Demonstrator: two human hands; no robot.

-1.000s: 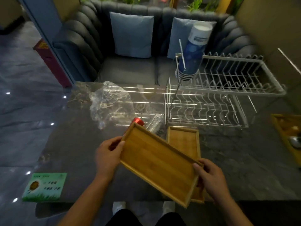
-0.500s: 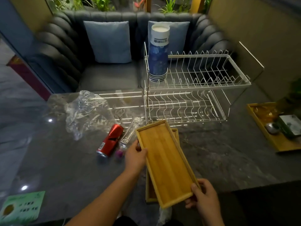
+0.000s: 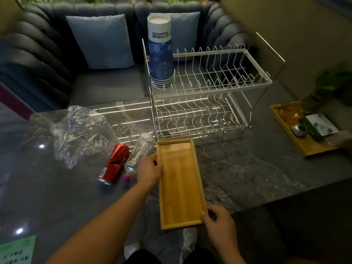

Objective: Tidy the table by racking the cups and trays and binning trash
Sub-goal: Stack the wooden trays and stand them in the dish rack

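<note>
Now both hands grip a wooden tray (image 3: 180,181): left hand (image 3: 149,171) at nine o'clock, right hand (image 3: 219,223) at five, aiming it lengthwise toward the rack (image 3: 200,115) at twelve.

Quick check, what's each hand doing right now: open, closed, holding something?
Left hand: closed on the left long edge of the wooden tray.
Right hand: closed on the same tray's near right corner.

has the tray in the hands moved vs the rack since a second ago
Yes. The bamboo tray, held by the left hand and right hand, has turned from diagonal to point lengthwise at the dish rack.
</note>
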